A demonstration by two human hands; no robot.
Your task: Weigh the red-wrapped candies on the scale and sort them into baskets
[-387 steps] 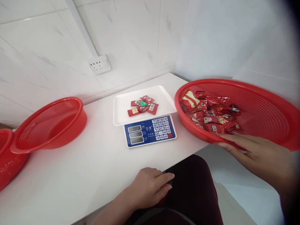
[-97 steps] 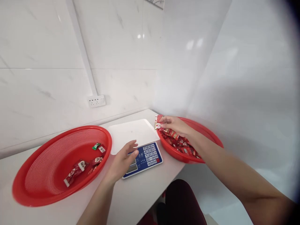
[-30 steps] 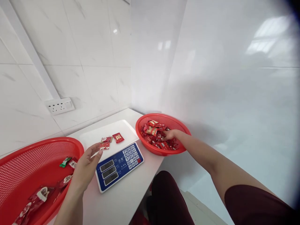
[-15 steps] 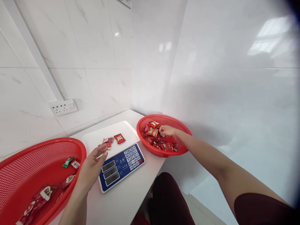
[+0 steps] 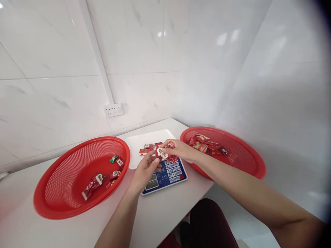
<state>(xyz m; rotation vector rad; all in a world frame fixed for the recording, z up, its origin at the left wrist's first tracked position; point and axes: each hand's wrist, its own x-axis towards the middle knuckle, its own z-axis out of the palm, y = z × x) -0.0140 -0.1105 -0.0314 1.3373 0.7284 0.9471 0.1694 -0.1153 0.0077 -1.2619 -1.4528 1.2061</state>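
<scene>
Wrapped candies (image 5: 99, 178), about six with one green among them, lie in the left red basket (image 5: 64, 172) on the white counter (image 5: 51, 230). One wall socket (image 5: 113, 110) sits behind. The left hand (image 5: 144, 172) is half open, its fingertips at a white-marked wrapper; whether it pinches it I cannot tell. One scale (image 5: 172, 172) carries a white tray (image 5: 139, 141) with three loose candies (image 5: 144, 151). Above the keypad, the right hand (image 5: 182, 151) is closed around a clutch of candies (image 5: 162, 153), too bunched to count. The right red basket (image 5: 248, 162) holds a heap (image 5: 207, 144).
</scene>
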